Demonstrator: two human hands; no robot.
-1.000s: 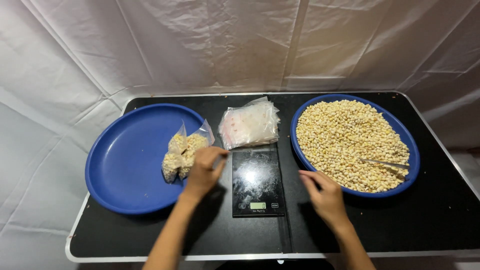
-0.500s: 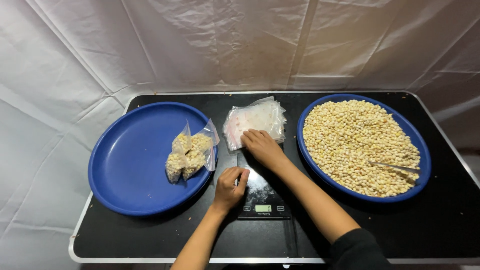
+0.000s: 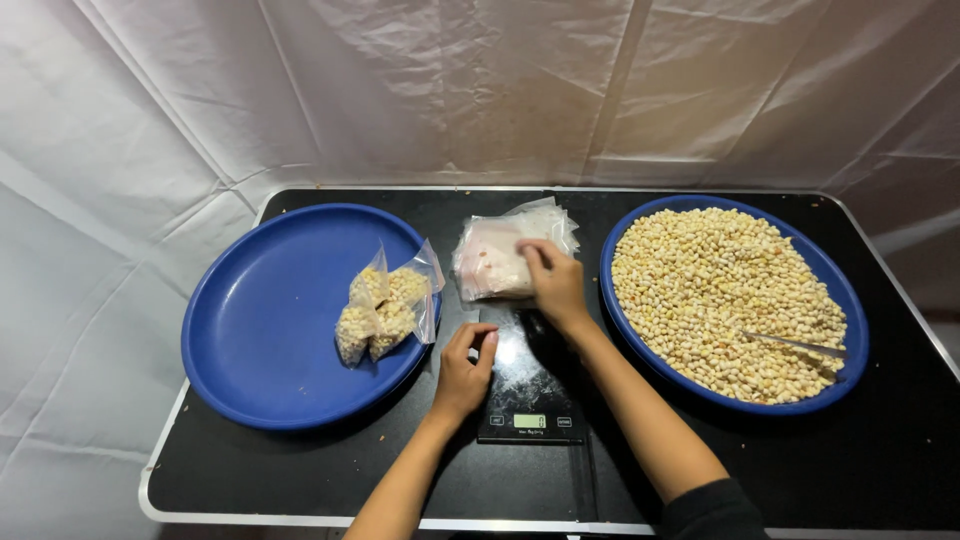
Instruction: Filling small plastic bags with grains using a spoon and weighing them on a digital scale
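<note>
My right hand [image 3: 553,283] reaches forward and rests its fingers on a stack of empty clear plastic bags [image 3: 497,258] at the back middle of the black table [image 3: 300,470]. My left hand [image 3: 465,370] hovers with loosely curled fingers at the left edge of a small black digital scale [image 3: 530,395], holding nothing. To the left, a blue plate [image 3: 265,320] carries filled clear bags of pale beans [image 3: 385,305]. On the right, a second blue plate [image 3: 845,310] is heaped with loose pale beans [image 3: 715,290].
A metal spoon [image 3: 795,345] lies in the loose beans at the right plate's near side. White cloth [image 3: 480,90] hangs behind and around the table. The table's white-rimmed front edge runs along the bottom of the view.
My right hand moved from the table near the bean plate up onto the stack of bags. My left hand drew back from the filled bags to the scale's left edge.
</note>
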